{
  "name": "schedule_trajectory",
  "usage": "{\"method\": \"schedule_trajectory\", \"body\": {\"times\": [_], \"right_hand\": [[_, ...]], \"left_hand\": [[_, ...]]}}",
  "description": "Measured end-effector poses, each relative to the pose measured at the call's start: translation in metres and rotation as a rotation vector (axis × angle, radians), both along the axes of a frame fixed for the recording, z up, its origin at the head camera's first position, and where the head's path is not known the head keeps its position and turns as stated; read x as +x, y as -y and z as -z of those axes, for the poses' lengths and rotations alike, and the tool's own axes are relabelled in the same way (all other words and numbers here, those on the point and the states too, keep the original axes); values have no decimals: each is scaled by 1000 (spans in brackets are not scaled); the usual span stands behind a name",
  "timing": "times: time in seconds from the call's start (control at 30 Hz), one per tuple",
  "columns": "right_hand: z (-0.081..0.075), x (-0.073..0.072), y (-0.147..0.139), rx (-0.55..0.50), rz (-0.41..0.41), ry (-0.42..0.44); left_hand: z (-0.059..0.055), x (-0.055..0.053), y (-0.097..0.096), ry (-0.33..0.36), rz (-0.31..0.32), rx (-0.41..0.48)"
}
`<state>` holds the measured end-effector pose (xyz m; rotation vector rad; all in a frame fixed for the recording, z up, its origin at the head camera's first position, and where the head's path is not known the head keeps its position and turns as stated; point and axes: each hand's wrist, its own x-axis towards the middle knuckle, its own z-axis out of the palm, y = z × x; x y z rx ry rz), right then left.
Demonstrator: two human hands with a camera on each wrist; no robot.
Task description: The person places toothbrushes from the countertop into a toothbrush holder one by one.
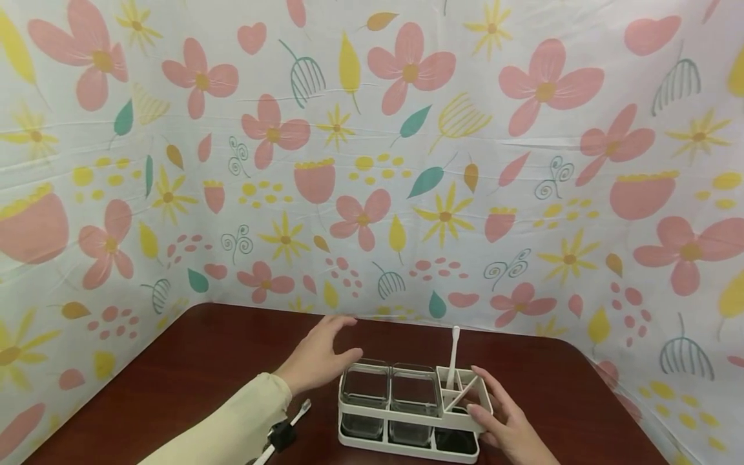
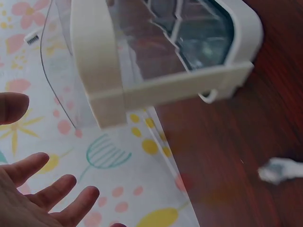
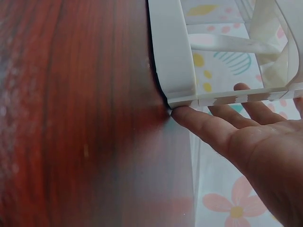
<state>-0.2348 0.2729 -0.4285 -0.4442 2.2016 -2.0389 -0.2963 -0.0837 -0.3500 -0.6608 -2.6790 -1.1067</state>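
Observation:
A white two-tier toothbrush holder (image 1: 409, 420) stands on the table, with two clear cups (image 1: 366, 387) in its upper frame and a divided section at its right end. A white toothbrush (image 1: 454, 352) stands upright in that section. My right hand (image 1: 511, 426) grips the holder's right end, thumb in front and fingers round the far side; in the right wrist view a fingertip (image 3: 182, 113) meets the base's corner. My left hand (image 1: 320, 358) hovers by the holder's left back corner, fingers spread and holding nothing. Another toothbrush (image 1: 305, 407) lies left of the holder, partly hidden behind the wrist camera.
The dark red wooden table (image 1: 250, 342) has rounded back corners. A flower-patterned cloth (image 1: 360, 161) hangs behind it and along both sides. A black wrist camera (image 1: 281, 436) is strapped at the left sleeve.

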Motion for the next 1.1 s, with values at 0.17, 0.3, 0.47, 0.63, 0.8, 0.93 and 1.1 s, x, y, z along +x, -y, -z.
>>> {"method": "schedule_trajectory", "body": {"times": [0.17, 0.3, 0.47, 0.63, 0.8, 0.93, 1.1], "right_hand": [[-1, 0, -2, -11, -7, 33], [-1, -1, -4, -15, 0, 74], [-1, -1, -3, -21, -7, 73], [-1, -2, -2, -15, -7, 76], [-2, -2, -2, -15, -12, 76], [-1, -1, -2, -17, -33, 36], [-2, -1, -1, 17, -13, 18]], "left_hand": [[3, 1, 17, 7, -50, -11], [7, -1, 30, -11, -95, -17], [13, -1, 47, -19, -144, -29], [19, 1, 67, 42, -169, -29], [24, 2, 84, 73, -185, -75], [29, 3, 94, 110, -189, -102], [35, 5, 104, 146, -194, -155]]}}
